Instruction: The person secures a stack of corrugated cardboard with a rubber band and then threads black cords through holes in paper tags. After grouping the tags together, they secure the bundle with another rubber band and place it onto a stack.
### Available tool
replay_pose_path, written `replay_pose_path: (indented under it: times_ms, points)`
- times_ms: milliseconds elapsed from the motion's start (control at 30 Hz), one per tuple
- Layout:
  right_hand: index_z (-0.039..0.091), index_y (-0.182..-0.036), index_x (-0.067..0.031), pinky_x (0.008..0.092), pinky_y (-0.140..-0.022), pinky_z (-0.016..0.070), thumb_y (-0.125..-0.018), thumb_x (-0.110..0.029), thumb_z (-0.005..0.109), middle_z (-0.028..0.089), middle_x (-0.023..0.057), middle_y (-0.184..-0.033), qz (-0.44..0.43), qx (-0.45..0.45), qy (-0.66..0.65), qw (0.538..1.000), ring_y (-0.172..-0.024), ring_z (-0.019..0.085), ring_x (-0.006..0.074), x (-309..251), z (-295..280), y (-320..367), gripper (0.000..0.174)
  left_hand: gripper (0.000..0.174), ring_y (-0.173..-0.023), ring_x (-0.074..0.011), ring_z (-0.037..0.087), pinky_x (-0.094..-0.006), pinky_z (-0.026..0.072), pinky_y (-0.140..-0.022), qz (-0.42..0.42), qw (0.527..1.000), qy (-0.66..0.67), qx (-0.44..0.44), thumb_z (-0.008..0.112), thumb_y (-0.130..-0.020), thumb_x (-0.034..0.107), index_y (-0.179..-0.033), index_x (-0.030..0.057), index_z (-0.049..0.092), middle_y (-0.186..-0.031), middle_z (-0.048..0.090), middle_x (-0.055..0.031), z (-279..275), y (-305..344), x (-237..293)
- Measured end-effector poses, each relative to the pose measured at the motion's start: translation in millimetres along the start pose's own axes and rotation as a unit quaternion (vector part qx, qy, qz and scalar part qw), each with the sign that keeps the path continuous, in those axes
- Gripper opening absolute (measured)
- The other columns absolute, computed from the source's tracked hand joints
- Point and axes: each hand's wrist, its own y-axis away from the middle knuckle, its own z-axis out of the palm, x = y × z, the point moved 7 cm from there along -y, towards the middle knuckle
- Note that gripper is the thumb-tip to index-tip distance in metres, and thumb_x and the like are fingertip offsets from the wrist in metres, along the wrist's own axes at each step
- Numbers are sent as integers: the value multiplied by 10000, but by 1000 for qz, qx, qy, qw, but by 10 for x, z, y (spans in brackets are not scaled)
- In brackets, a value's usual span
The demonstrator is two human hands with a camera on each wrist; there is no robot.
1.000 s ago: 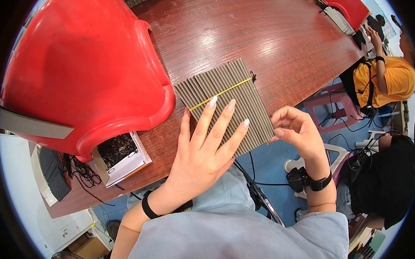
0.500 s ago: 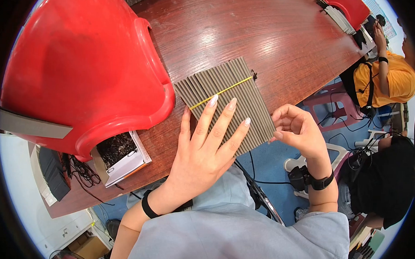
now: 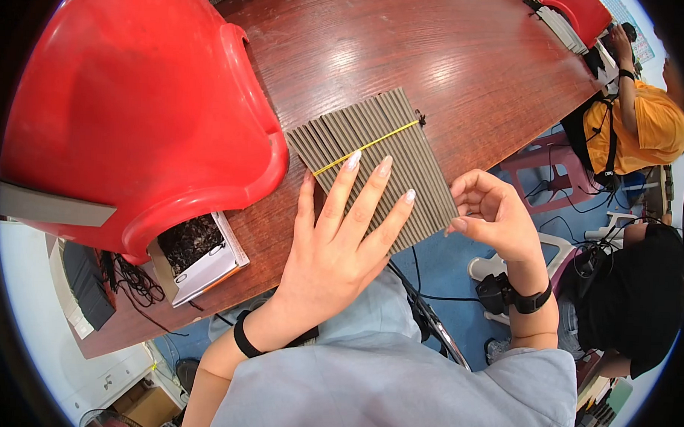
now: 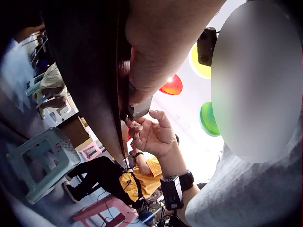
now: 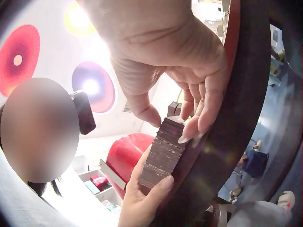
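Note:
A block of thin grey-brown strips (image 3: 427, 192), crossed by a yellow band (image 3: 390, 135), lies at the table's near edge; a small dark knot sits at the band's far end. My left hand (image 3: 327, 262) rests on its top with fingers straight and spread. In the right wrist view, my left hand's (image 5: 142, 202) thumb lies along one side of the block (image 5: 162, 158). Bent fingers and thumb of my right hand (image 3: 496, 219) hold the block's right edge; the right wrist view shows that hand (image 5: 175, 61) with thumb and fingertips at the block's end.
On the left, a large red plastic stool (image 3: 150, 109) stands on the table (image 3: 483, 45), beside an open box (image 3: 208, 273) of dark pieces and loose black cords (image 3: 132, 278). A person in a yellow shirt (image 3: 650, 123) sits at the right, near a pink stool (image 3: 550, 172).
The block's far edge and yellow band have shifted slightly up in the head view, and the left fingertips slightly too. Both hands keep nearly the same pose. The person in yellow has moved an arm.

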Motion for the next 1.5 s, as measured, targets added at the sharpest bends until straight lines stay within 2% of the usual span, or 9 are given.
replay_pose_path:
  times_ms: [300,367,667,900,967,1000,1067,1500]
  points:
    - [501,-932,-11,171,-642,451,-689,3,653,555,24,-849,-7,12,5,1000,-718,542,58,2,27,13,287,461,-1182,-318,381,-530,300,-920,-5,1000,2,-6,619,-687,206,-1136,160,525,-1269,422,-107,3,15,-12]
    - [501,-932,-10,169,-637,449,-687,0,657,552,21,-847,-6,14,9,1000,-713,537,54,5,28,13,290,656,-1230,-365,295,-554,292,-912,5,1000,11,-18,713,-556,166,-1178,150,504,-1315,357,-147,36,30,-11]
    - [499,-926,-17,168,-625,448,-679,2,659,547,24,-840,-7,23,-4,1000,-708,543,57,3,39,17,295,653,-1231,-365,293,-552,284,-921,5,1000,12,-18,713,-559,167,-1178,148,503,-1313,359,-148,34,30,-11]
    - [498,-931,-21,185,-638,458,-666,-19,678,551,35,-835,-28,55,63,996,-696,555,65,-64,55,49,320,650,-1229,-366,294,-548,288,-919,3,1000,18,-18,712,-557,168,-1174,142,507,-1314,358,-147,26,21,-3]
    - [498,-934,-15,191,-643,461,-664,-21,681,557,38,-840,-36,68,91,993,-697,557,68,-95,79,64,327,446,-1188,-323,375,-537,293,-928,-6,1000,12,1,616,-696,211,-1130,157,529,-1267,423,-110,-11,13,-12]
    - [496,-936,-12,197,-649,464,-662,-22,682,565,43,-848,-47,70,95,992,-701,558,71,-117,93,66,331,446,-1188,-323,375,-537,293,-928,-7,1000,13,2,616,-696,211,-1130,157,529,-1267,423,-110,-7,19,-18]
    - [495,-939,-8,204,-655,466,-661,-23,684,572,47,-857,-53,73,97,991,-704,559,74,-112,119,117,336,654,-1226,-366,298,-546,291,-912,4,1000,16,-15,711,-558,170,-1178,145,505,-1319,354,-143,13,71,22]
    - [488,-954,-6,213,-670,475,-676,-45,675,597,69,-866,-72,87,137,984,-724,572,88,-169,136,68,337,644,-1224,-361,298,-540,295,-911,4,1000,9,-17,703,-570,171,-1181,155,501,-1322,350,-140,34,37,-15]
